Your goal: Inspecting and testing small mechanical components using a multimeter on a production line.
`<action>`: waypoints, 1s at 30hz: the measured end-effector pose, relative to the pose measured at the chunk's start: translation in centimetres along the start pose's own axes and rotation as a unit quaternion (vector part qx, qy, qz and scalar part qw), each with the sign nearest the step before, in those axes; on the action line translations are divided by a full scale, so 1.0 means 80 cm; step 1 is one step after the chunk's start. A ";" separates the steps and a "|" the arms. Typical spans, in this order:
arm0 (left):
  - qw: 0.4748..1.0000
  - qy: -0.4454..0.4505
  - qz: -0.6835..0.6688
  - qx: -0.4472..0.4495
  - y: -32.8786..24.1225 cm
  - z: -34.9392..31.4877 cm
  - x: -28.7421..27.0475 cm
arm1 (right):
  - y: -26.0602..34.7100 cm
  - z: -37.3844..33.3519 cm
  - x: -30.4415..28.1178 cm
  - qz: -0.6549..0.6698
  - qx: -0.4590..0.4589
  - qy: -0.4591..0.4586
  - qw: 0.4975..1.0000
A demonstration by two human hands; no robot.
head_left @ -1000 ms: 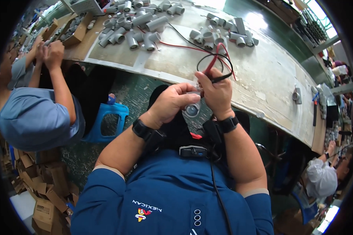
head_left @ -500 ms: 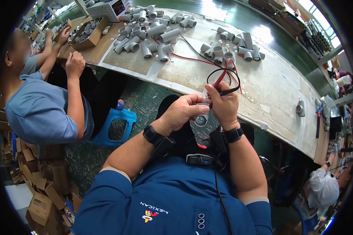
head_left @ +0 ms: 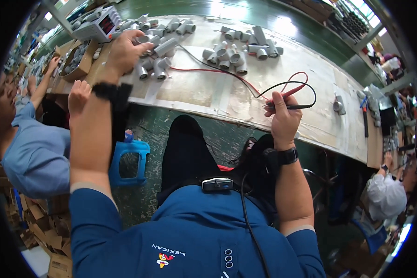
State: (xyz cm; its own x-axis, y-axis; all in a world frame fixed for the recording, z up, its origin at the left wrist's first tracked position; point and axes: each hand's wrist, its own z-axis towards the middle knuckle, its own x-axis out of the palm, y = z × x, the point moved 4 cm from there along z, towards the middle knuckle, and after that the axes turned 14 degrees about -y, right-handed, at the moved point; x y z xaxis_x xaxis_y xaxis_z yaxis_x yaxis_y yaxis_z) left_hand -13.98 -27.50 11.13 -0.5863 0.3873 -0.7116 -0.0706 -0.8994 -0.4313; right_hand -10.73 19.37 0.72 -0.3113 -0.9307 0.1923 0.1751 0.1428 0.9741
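My left hand is stretched out to the far left, over the pile of grey tubular parts on the table. Its thumb and fingers close round one grey tubular part, partly hidden by the hand. My right hand is closed round a red test probe and a black test probe near the table's front edge. Their tips point left, and the leads loop back and run left along the table to the pile. A second cluster of grey tubular parts lies beyond my right hand.
A white bench instrument stands at the far left, near a cardboard box of parts. One single part lies at the right. A co-worker in light blue sits close at my left, by a blue stool.
My left hand has swung from in front of me, where it held a grey part beside my right hand, up to the far-left pile. The right hand has moved slightly right, keeping both probes.
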 end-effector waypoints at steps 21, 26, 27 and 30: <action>0.985 0.062 -0.013 0.161 -0.211 -0.042 0.230 | -0.006 -0.003 -0.007 0.012 0.021 0.002 1.000; 0.988 0.022 -0.022 0.149 -0.248 -0.051 0.232 | -0.007 -0.003 -0.008 -0.007 0.010 0.007 1.000; 0.988 0.021 -0.013 0.155 -0.255 -0.053 0.231 | -0.007 -0.003 -0.008 -0.004 0.012 0.007 1.000; 0.986 0.020 0.001 0.168 -0.275 -0.053 0.232 | -0.006 -0.005 -0.009 0.000 0.014 0.003 1.000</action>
State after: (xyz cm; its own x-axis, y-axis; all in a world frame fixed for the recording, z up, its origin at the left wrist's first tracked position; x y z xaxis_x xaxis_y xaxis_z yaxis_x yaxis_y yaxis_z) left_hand -19.92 0.35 5.07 -0.5548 0.3864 -0.7368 -0.3359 -0.9143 -0.2265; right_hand -10.23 19.84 0.06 -0.3066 -0.9324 0.1911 0.1492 0.1512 0.9772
